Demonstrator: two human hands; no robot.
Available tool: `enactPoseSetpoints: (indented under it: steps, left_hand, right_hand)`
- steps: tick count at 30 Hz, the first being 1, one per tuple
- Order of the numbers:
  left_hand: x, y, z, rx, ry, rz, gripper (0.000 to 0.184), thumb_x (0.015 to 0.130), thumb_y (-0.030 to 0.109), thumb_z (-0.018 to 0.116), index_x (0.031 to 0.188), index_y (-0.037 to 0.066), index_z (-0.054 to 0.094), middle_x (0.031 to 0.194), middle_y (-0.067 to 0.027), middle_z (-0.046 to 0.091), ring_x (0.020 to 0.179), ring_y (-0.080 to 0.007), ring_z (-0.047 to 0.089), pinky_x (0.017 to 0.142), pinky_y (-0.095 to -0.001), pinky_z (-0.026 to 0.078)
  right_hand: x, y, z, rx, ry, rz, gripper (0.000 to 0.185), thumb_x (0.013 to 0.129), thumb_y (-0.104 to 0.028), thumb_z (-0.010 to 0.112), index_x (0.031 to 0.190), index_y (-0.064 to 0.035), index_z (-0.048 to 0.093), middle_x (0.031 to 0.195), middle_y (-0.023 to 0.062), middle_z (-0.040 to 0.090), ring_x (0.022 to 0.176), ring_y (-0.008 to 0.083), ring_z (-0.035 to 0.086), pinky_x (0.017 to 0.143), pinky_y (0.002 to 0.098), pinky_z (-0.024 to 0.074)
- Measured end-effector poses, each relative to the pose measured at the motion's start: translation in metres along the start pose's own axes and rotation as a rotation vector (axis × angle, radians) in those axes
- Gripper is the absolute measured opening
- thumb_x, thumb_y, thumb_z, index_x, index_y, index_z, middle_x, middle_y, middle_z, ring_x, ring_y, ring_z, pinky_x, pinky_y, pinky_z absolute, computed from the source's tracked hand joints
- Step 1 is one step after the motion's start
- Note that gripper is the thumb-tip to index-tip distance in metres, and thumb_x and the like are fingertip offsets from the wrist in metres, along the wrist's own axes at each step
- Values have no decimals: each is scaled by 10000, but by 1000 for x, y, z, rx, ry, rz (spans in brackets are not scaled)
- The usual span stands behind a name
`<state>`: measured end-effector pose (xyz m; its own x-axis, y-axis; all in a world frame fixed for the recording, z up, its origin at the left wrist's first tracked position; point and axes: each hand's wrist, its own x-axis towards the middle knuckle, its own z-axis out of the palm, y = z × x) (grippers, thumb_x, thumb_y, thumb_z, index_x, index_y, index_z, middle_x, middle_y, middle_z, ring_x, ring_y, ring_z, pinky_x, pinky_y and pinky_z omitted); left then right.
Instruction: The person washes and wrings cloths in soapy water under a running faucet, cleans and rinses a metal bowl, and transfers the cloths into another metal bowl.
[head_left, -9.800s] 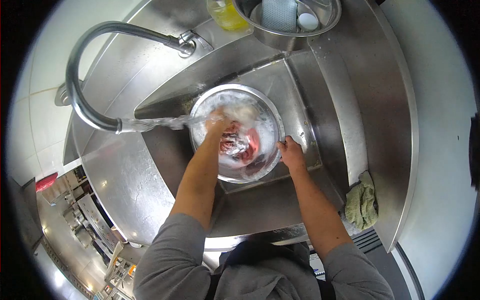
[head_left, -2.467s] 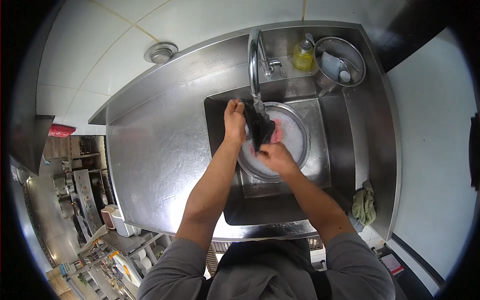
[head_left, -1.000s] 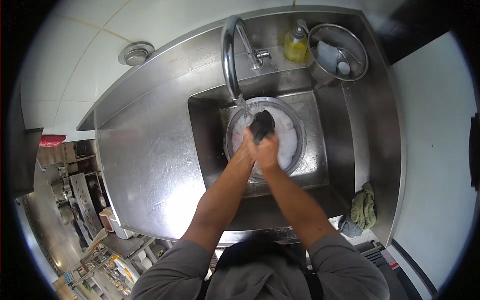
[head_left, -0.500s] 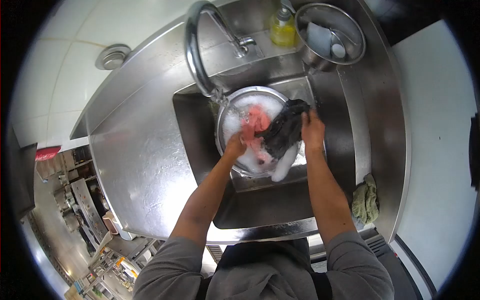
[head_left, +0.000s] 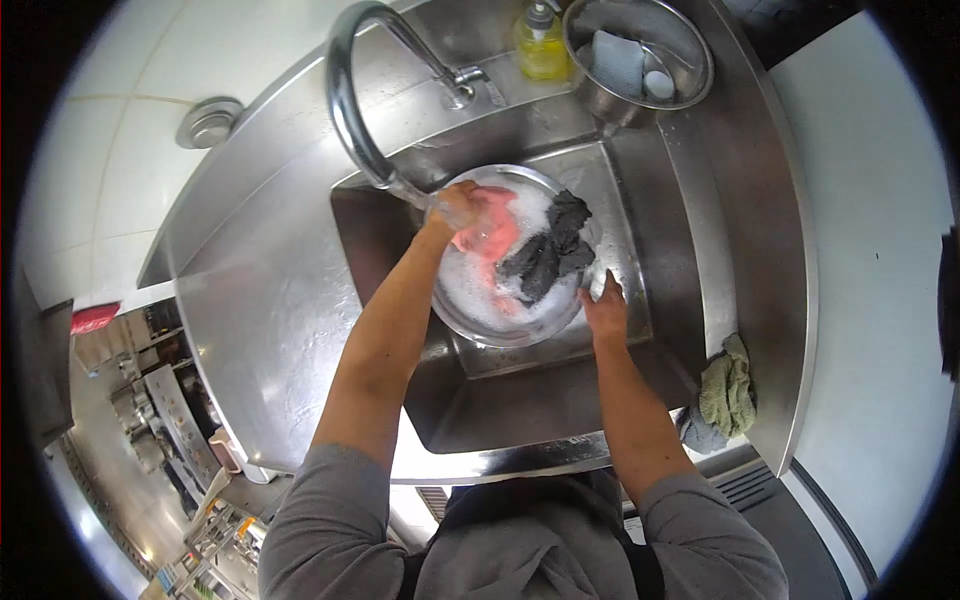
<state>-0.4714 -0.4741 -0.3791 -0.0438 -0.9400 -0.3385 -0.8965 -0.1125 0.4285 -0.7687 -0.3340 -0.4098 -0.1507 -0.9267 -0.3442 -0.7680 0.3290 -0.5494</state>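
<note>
A round metal basin of sudsy water stands in the sink, with a pink cloth and a dark grey cloth lying in it. My left hand is at the basin's upper left, under the faucet's spout. Its fingers are curled at the edge of the pink cloth and partly blurred by the running water. At the basin's lower right rim is my right hand, open, its fingers apart and nothing in them. Whether its fingertips touch the rim I cannot tell.
The curved faucet arches over the basin's left side. Behind the sink stand a yellow soap bottle and a metal bowl holding a sponge. A green cloth hangs on the right front edge.
My right hand has let go of the dark grey cloth, which now lies in the basin. My left hand has moved up and left to below the spout, and the pink cloth has spread that way.
</note>
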Motion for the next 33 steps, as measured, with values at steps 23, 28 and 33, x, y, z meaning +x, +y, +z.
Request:
enactPoseSetpoints:
  steps: [23,28,33]
  left_hand:
    - [-112,57,-74,-1378,-227,-131,218,786,93,595,999,48,607,951,-8,606,901,-128,541,878,-281,383]
    - [-109,52,-81,-1248,-15,-7,146,824,76,581,967,53,599,916,-1,603,867,-114,543,824,-268,413]
    - [-87,49,-66,-1114,311,60,207,819,40,599,1025,35,573,916,-26,616,842,-127,573,769,-271,453]
  right_hand:
    - [29,-197,-48,1200,-265,-271,72,850,-87,605,851,-15,611,775,-5,599,702,63,521,664,214,432]
    - [23,-217,-48,1018,-285,-368,89,830,-107,625,857,-24,608,750,9,597,697,84,526,643,233,436]
    - [33,-214,-53,998,-311,-259,81,845,-108,608,859,-30,597,697,17,598,596,94,542,543,229,435]
